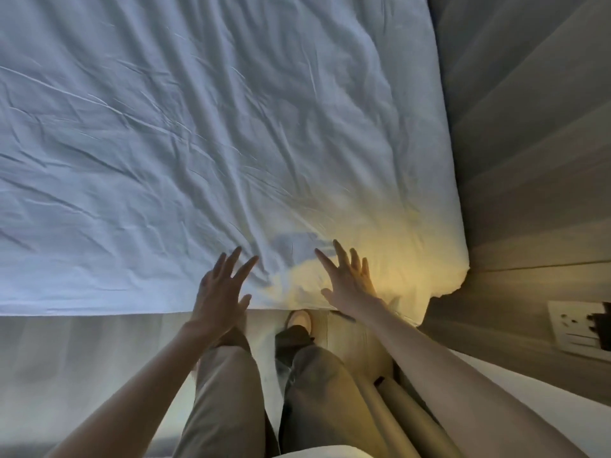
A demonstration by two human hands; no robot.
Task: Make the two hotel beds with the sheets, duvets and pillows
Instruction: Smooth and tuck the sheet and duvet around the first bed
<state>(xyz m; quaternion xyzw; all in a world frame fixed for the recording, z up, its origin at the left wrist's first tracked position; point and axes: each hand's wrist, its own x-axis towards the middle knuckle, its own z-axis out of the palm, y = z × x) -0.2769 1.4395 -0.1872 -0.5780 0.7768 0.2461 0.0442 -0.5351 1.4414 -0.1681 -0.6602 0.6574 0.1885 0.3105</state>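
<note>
A wrinkled white duvet [205, 133] covers the bed and fills most of the view, its near edge running across just in front of me. My left hand [220, 290] hovers over that near edge with fingers spread and straight. My right hand [348, 279] lies flat with spread fingers on the duvet a little to the right, near the duvet's right corner [453, 279], which bulges over the bed's end. Neither hand holds anything. No pillows are in view.
A panelled wall [529, 143] runs along the bed's right side, with a socket plate [577, 325] low on it. A second white surface [515, 385] lies at my right. My legs and one shoe [299, 320] stand in the narrow gap on the floor.
</note>
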